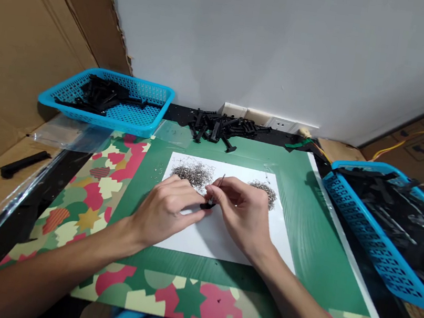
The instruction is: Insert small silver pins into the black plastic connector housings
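Over the white sheet (223,240), my left hand (171,203) has its fingertips pressed around a small black part (207,206). My right hand (242,209) pinches a thin dark pointed tool (222,180), held upright with its lower end at the black part. The fingertips of both hands nearly meet there and hide most of the contact. Behind my left hand lies a pile of small metal pieces (196,171). A smaller metal pile (265,192) sits just beyond my right hand.
Black parts (220,128) are heaped at the back by the wall sockets. Blue baskets of black parts stand at the back left (145,126) and right (380,258). One long black piece (25,164) lies on cardboard at the left. A green mat (297,172) lies under the sheet.
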Motion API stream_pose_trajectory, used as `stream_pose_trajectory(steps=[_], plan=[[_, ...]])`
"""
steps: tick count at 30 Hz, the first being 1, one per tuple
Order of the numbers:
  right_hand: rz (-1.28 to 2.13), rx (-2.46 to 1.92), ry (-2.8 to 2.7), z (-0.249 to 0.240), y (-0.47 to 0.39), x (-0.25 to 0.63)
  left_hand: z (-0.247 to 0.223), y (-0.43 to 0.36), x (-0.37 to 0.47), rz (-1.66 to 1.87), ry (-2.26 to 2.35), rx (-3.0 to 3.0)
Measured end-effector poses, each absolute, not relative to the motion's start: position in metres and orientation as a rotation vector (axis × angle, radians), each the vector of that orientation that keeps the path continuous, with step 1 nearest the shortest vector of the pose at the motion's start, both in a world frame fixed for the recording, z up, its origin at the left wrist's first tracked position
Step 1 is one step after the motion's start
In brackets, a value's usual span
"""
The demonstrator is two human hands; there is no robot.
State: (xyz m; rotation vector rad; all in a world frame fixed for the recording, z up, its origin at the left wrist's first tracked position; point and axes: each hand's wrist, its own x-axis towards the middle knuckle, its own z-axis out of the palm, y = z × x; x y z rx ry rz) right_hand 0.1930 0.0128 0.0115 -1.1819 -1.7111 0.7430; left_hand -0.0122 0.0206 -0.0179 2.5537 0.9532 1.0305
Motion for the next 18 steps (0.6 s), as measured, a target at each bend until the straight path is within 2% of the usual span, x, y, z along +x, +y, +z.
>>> stream_pose_trajectory(steps=[18], plan=[[0.472, -1.095, -1.861, 0.001, 0.004, 0.189, -0.017, 0.017, -0.009, 1.040, 0.970, 2.489]])
